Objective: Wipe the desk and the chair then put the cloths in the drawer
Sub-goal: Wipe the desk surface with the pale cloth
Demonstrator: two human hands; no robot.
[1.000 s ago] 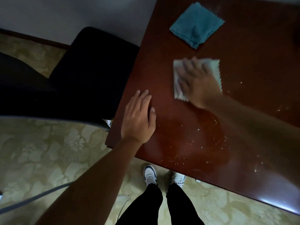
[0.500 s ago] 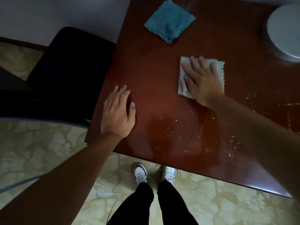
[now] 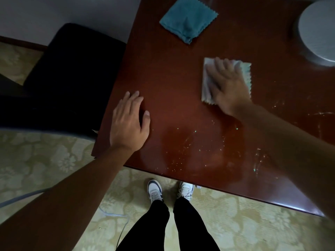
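The dark red wooden desk (image 3: 170, 73) fills the upper right of the head view. My right hand (image 3: 227, 86) presses flat, fingers straight, on a pale folded cloth (image 3: 246, 72) in the middle of the desk; the hand is blurred. My left hand (image 3: 129, 122) rests flat, fingers straight, on the desk near its left front corner. A teal cloth (image 3: 188, 19) lies folded at the far edge. Small pale crumbs and streaks (image 3: 192, 142) are scattered on the near part of the desk. A black chair (image 3: 72, 78) stands to the left of the desk.
A round grey object (image 3: 319, 31) sits on the desk at the far right. My legs and white shoes (image 3: 154, 191) stand on patterned beige carpet (image 3: 45, 160) in front of the desk. A thin cord (image 3: 112, 214) lies on the carpet.
My right hand has slid the pale cloth to the right across the desk. My left hand stays flat near the corner. The camera has shifted, bringing the round grey object into view.
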